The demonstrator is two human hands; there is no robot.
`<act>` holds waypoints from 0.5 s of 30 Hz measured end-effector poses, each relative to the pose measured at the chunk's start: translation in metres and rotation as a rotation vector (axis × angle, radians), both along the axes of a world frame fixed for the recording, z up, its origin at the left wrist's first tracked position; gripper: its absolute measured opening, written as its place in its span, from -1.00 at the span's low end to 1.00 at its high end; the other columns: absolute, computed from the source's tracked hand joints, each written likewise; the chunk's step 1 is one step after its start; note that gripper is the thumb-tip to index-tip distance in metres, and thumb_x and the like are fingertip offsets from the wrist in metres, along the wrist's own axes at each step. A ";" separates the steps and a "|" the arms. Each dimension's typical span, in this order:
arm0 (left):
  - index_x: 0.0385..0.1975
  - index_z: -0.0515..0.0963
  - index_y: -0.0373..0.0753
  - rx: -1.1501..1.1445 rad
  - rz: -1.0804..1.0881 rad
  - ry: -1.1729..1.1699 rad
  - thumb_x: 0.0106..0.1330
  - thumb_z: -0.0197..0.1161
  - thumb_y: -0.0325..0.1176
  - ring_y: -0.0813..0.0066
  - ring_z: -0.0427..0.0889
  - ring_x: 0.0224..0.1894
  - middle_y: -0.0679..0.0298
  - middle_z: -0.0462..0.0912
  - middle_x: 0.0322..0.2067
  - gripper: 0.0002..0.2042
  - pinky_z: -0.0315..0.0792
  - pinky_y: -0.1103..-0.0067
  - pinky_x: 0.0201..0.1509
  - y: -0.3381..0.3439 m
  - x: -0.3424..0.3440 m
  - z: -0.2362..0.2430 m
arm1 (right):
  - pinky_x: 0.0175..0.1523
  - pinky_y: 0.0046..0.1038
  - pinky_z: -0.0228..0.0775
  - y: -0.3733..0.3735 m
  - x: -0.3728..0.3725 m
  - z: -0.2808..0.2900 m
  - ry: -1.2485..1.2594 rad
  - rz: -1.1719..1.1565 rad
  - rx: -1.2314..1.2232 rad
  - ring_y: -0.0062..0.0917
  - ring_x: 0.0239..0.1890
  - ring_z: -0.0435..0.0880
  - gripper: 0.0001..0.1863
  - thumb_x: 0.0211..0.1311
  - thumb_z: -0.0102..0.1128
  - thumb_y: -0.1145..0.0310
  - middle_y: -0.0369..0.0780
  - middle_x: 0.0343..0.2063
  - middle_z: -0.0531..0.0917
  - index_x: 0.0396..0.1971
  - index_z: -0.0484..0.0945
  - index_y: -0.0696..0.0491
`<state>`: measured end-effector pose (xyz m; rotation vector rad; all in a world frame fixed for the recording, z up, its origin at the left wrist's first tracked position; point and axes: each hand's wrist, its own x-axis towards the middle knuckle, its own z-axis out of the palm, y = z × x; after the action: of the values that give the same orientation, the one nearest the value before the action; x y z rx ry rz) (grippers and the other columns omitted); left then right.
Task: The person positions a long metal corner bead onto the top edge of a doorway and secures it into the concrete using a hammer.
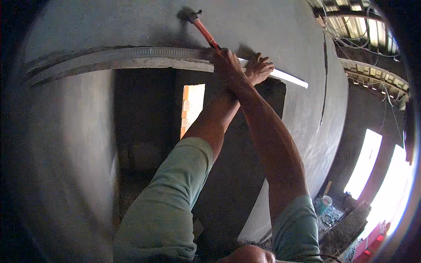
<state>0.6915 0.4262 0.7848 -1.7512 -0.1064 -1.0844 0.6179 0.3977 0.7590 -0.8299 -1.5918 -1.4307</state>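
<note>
My right hand (227,65) is closed round the handle of a hammer (204,33) with a red-orange shaft. Its dark head is raised by the grey wall, above the top edge of a doorway. The forearms cross, the right one in front of the left. Just right of the right hand, my left hand (260,69) is closed on a long metal strip (287,78), with fingers bent at its upper side. To the left, along the doorway's top edge, runs a perforated metal section (162,53). Whether it is one piece with the bright strip is hidden behind my hands.
Below the strip is the dark doorway (144,131), with a bright brick-edged opening (193,105) beyond. A vertical groove (325,79) marks the wall at right. Loose wires (355,41) hang under the roof sheets. At lower right stand a bucket (324,204) and rubble.
</note>
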 end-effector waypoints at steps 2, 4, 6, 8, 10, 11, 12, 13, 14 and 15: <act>0.09 0.43 -0.06 0.000 0.010 -0.010 0.30 -0.03 -0.31 0.35 0.32 0.21 0.46 0.42 0.11 -0.65 0.04 0.17 0.35 0.000 0.006 -0.007 | -0.37 -0.15 0.46 -0.003 0.001 -0.003 0.108 -0.100 -0.054 -0.11 -0.41 0.62 -0.92 0.09 0.07 0.48 -0.01 -0.49 0.57 -0.40 0.45 0.14; 0.18 0.32 -0.15 0.020 0.081 -0.025 0.30 -0.08 -0.23 0.29 0.31 0.22 0.35 0.32 0.21 -0.56 0.01 0.17 0.38 0.003 -0.007 -0.016 | -0.37 -0.14 0.45 -0.001 -0.002 -0.002 0.127 -0.002 -0.132 -0.11 -0.41 0.62 -0.89 0.08 0.08 0.47 -0.01 -0.48 0.57 -0.38 0.46 0.14; 0.19 0.29 -0.18 0.167 0.045 -0.103 0.30 -0.09 -0.20 0.26 0.30 0.22 0.30 0.30 0.21 -0.54 0.02 0.17 0.38 0.016 -0.036 -0.039 | -0.37 -0.12 0.45 -0.003 -0.022 -0.003 0.330 0.139 -0.315 -0.07 -0.42 0.61 -0.82 0.02 0.10 0.49 0.01 -0.48 0.58 -0.31 0.49 0.13; 0.19 0.28 -0.25 0.259 -0.124 -0.149 0.29 -0.07 -0.18 0.22 0.29 0.22 0.19 0.30 0.20 -0.51 0.07 0.19 0.35 0.008 -0.059 -0.080 | -0.34 -0.13 0.47 -0.007 -0.015 -0.006 0.336 0.177 -0.340 -0.05 -0.36 0.62 -0.80 0.03 0.07 0.51 0.02 -0.43 0.60 -0.28 0.52 0.12; 0.11 0.34 -0.29 -0.186 -0.311 -0.005 0.24 0.02 -0.19 0.21 0.32 0.19 0.13 0.37 0.14 -0.54 0.17 0.26 0.29 -0.006 -0.093 -0.155 | -0.32 -0.14 0.48 0.000 0.010 -0.025 0.390 0.266 -0.351 -0.05 -0.33 0.63 -0.79 0.03 0.07 0.51 0.03 -0.40 0.61 -0.27 0.53 0.12; 0.05 0.40 -0.30 -0.566 -0.382 0.094 0.20 0.07 -0.20 0.21 0.36 0.16 0.12 0.43 0.10 -0.56 0.23 0.30 0.25 -0.005 -0.128 -0.186 | -0.36 -0.17 0.46 0.001 0.005 -0.038 0.310 0.189 -0.243 -0.11 -0.38 0.64 -0.79 0.10 0.07 0.35 -0.02 -0.45 0.61 -0.27 0.53 0.09; -0.04 0.45 -0.29 -0.877 -0.509 -0.066 0.17 0.12 -0.22 0.16 0.40 0.10 0.10 0.48 0.02 -0.61 0.26 0.29 0.22 -0.012 -0.165 -0.206 | -0.40 -0.21 0.45 0.000 0.002 -0.046 0.234 0.105 -0.134 -0.17 -0.43 0.64 -0.73 0.17 0.07 0.19 -0.07 -0.50 0.61 -0.27 0.53 0.06; -0.12 0.50 -0.29 -1.183 -0.663 -0.204 0.13 0.17 -0.24 0.11 0.45 0.03 0.07 0.53 -0.07 -0.65 0.28 0.29 0.19 -0.021 -0.196 -0.216 | -0.40 -0.21 0.45 -0.012 0.016 -0.050 0.248 0.088 -0.119 -0.17 -0.43 0.64 -0.73 0.17 0.07 0.19 -0.07 -0.50 0.61 -0.27 0.53 0.06; -0.23 0.55 -0.24 -0.664 -0.179 -0.366 0.12 0.23 -0.27 0.03 0.50 -0.07 0.06 0.56 -0.18 -0.74 0.28 0.24 0.16 0.047 -0.266 -0.218 | -0.32 -0.18 0.47 -0.002 -0.016 -0.048 0.216 0.136 -0.136 -0.10 -0.35 0.64 -0.78 0.10 0.06 0.36 0.00 -0.41 0.62 -0.26 0.54 0.10; -0.13 0.52 -0.21 -0.232 -0.036 -0.384 0.09 0.29 -0.31 0.02 0.45 0.00 0.05 0.51 -0.08 -0.68 0.23 0.20 0.17 -0.016 -0.311 -0.208 | -0.25 -0.16 0.49 -0.003 0.005 -0.052 0.249 0.094 -0.137 -0.03 -0.27 0.64 -0.76 0.02 0.05 0.53 0.06 -0.31 0.63 -0.25 0.54 0.13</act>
<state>0.3806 0.4105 0.5771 -1.7297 -0.4547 -1.4736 0.6226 0.3947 0.7072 -0.9599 -1.5273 -1.1155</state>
